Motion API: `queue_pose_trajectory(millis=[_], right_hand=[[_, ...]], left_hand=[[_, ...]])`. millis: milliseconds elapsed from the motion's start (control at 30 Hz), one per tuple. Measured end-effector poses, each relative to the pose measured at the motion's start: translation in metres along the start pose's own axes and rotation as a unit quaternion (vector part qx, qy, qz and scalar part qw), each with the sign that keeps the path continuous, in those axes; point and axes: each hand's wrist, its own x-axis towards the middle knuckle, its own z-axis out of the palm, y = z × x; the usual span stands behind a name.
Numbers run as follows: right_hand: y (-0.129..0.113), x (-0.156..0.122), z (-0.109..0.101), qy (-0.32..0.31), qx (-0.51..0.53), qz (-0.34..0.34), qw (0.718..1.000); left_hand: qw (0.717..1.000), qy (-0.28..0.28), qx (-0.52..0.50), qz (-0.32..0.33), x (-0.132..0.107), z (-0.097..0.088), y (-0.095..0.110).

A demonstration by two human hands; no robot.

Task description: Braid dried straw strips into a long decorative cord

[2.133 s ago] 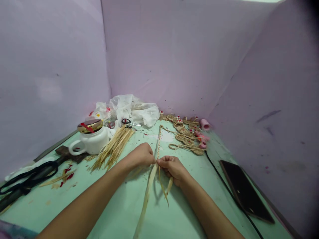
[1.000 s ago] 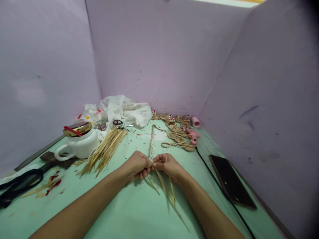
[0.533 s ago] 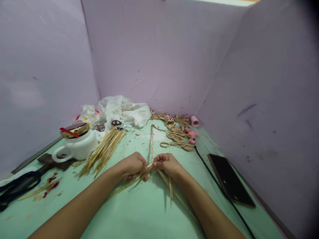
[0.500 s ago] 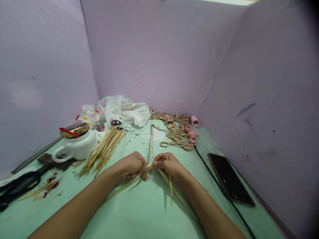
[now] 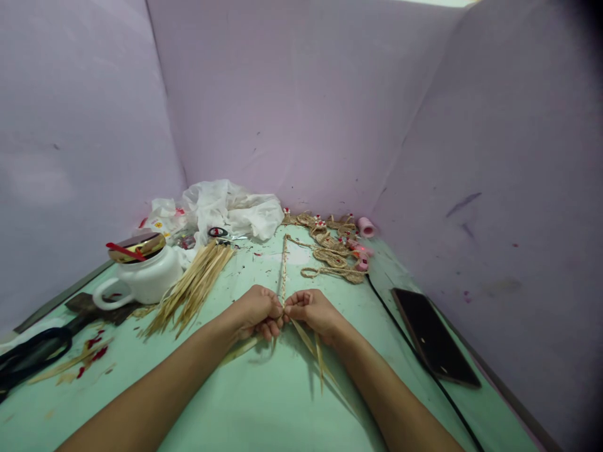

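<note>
A narrow straw braid [image 5: 284, 273] lay along the middle of the bench [image 5: 264, 402], running from its far end towards the person and stopping between two hands. The left hand [image 5: 260, 314] had thumb and fingers pinched together at the near end of the braid; the right hand [image 5: 311, 311] met it there, its grip equally closed on the straw, fingertips all but touching the other's. Which strand each grip held was hidden by the fingers.

As for progress, the stretch beyond the hands was already plaited, neat and fairly straight, while the loose strands [image 5: 320, 364] on the near side were unplaited, so the piece looked part-made. How much more was wanted could not be told.

Counting up: one braid, and at least three loose ends (two slanting out by the right hand, one or more below the left). There was one straw bundle [image 5: 193, 285], one white mug [image 5: 151, 276] bearing one gold-rimmed lid [image 5: 136, 248], one pink tube [image 5: 366, 227], one flat black device [image 5: 436, 336] and one black cable [image 5: 400, 326]. The coiled twine pieces [image 5: 330, 257], some with red and white beads, overlapped too much to count. One large crumpled plastic bag [image 5: 230, 204] sat at the back.
</note>
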Motion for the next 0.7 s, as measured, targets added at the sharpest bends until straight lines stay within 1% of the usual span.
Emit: queue_pose_trajectory(millis=[233, 367, 467, 533, 600, 633, 700], right_hand=[[0.0032, 0.0015, -0.0002, 0.001, -0.022, -0.011, 1.000], [0.0046, 0.0019, 0.0001, -0.004, -0.014, -0.033, 0.999], [0.0040, 0.0029, -0.0004, -0.002, -0.032, -0.034, 0.999], [0.0049, 0.0045, -0.0013, 0.000, -0.070, -0.035, 0.997], [0.0064, 0.0056, -0.0027, 0.020, -0.147, -0.043, 0.988], [0.0070, 0.0054, -0.0033, 0.041, -0.197, -0.048, 0.978], [0.0064, 0.0026, -0.0041, 0.088, -0.295, -0.058, 0.950]], left_hand=[[0.999, 0.020, 0.022, 0.012, -0.0058, -0.0004, 0.0024], [1.000, 0.015, 0.011, 0.005, -0.0035, 0.0008, 0.0031], [0.999, 0.033, 0.010, -0.006, -0.0002, 0.0004, 0.0022], [0.998, 0.051, 0.040, -0.015, 0.0009, -0.0002, 0.0015], [0.995, 0.059, 0.082, -0.016, 0.0009, -0.0001, 0.0012], [0.993, 0.063, 0.100, -0.012, 0.0006, 0.0006, 0.0011], [0.991, 0.071, 0.118, 0.002, -0.0002, 0.0035, 0.0010]])
